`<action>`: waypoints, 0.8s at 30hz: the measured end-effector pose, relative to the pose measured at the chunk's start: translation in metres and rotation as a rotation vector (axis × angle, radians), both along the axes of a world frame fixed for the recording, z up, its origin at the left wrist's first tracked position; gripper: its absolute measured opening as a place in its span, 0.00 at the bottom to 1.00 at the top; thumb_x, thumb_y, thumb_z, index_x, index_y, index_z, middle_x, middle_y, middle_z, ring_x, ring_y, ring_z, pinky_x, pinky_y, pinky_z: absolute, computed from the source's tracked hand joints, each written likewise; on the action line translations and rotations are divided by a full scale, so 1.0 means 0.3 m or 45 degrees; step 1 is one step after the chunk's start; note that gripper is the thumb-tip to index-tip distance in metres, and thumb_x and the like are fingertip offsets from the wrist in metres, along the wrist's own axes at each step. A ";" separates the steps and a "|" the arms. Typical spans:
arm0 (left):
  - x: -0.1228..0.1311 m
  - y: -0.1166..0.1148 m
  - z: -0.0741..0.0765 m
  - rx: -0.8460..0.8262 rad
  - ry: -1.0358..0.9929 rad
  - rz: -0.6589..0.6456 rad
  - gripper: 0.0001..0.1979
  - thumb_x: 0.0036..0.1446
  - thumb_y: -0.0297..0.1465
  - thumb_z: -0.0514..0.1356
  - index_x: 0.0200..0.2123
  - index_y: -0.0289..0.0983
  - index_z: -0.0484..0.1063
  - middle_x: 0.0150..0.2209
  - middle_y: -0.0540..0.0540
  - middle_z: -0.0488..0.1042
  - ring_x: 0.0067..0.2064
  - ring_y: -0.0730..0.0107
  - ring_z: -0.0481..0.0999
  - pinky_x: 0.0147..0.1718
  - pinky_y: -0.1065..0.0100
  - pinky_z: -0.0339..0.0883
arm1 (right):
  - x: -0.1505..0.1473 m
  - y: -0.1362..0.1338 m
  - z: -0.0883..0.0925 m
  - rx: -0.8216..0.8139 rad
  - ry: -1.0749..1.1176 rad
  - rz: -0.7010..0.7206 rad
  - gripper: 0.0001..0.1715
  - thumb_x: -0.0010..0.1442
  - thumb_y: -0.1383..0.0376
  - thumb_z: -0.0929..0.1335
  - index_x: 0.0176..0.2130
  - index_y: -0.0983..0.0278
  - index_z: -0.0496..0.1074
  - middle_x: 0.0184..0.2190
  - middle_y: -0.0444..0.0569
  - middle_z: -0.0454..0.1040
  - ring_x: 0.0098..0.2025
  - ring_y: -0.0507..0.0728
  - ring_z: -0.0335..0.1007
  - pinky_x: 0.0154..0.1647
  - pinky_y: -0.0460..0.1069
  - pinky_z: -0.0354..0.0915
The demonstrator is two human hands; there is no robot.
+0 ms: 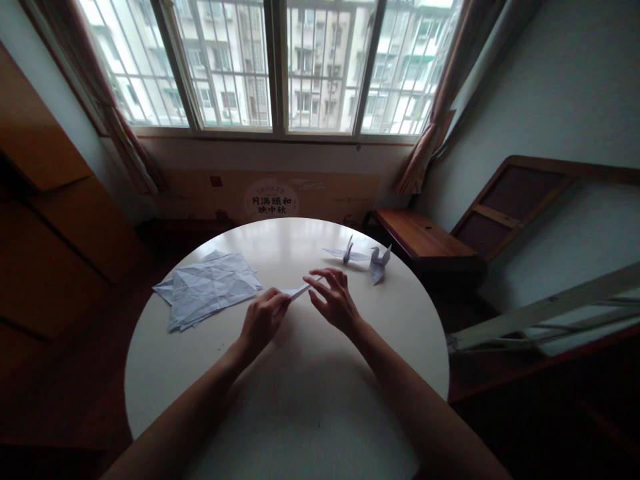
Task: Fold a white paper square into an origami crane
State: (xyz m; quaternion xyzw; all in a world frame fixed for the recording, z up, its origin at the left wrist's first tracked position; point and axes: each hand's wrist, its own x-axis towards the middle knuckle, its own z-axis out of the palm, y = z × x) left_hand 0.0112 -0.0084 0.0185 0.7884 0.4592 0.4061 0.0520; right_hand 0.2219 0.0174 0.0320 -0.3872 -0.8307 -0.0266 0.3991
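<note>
On a round white table [300, 413], my left hand [263, 320] pinches the near end of a narrow folded piece of pale paper [299, 291]. My right hand [334, 300] hovers over the paper's far end with fingers spread, fingertips touching or just above it. Two finished paper cranes [347, 253] [379, 263] stand just beyond my right hand, near the table's far right edge.
A loose stack of crumpled pale paper sheets [207, 288] lies on the table's left side. A wooden bench [423, 235] stands beyond the table at right, a leaning wooden frame [520, 200] past it. Large barred windows [275, 63] face me.
</note>
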 end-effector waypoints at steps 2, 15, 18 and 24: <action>-0.006 0.008 0.007 0.030 -0.311 0.031 0.08 0.64 0.33 0.55 0.45 0.39 0.69 0.35 0.47 0.74 0.35 0.70 0.75 0.35 0.69 0.69 | -0.004 -0.011 0.010 0.040 0.145 -0.083 0.28 0.62 0.65 0.66 0.61 0.56 0.63 0.56 0.56 0.64 0.59 0.64 0.58 0.58 0.62 0.58; -0.013 0.061 -0.048 -0.480 -0.994 0.153 0.21 0.57 0.37 0.60 0.50 0.32 0.73 0.46 0.38 0.77 0.38 0.66 0.78 0.31 0.69 0.72 | -0.001 0.057 -0.040 -1.102 0.796 0.383 0.45 0.59 0.56 0.68 0.66 0.63 0.45 0.32 0.48 0.76 0.32 0.56 0.76 0.39 0.55 0.72; -0.017 0.077 -0.080 -0.479 -0.881 0.117 0.22 0.56 0.38 0.59 0.52 0.33 0.73 0.53 0.36 0.74 0.46 0.61 0.77 0.39 0.65 0.73 | 0.018 0.068 -0.055 -1.151 0.787 0.221 0.49 0.52 0.61 0.72 0.66 0.60 0.48 0.39 0.49 0.73 0.28 0.53 0.75 0.35 0.52 0.73; -0.024 0.057 -0.073 -0.442 -0.282 0.067 0.18 0.57 0.34 0.58 0.48 0.33 0.76 0.36 0.42 0.76 0.33 0.65 0.76 0.35 0.61 0.73 | 0.046 0.081 -0.069 -1.046 0.523 0.046 0.34 0.52 0.64 0.72 0.57 0.62 0.65 0.44 0.53 0.72 0.32 0.51 0.72 0.34 0.50 0.72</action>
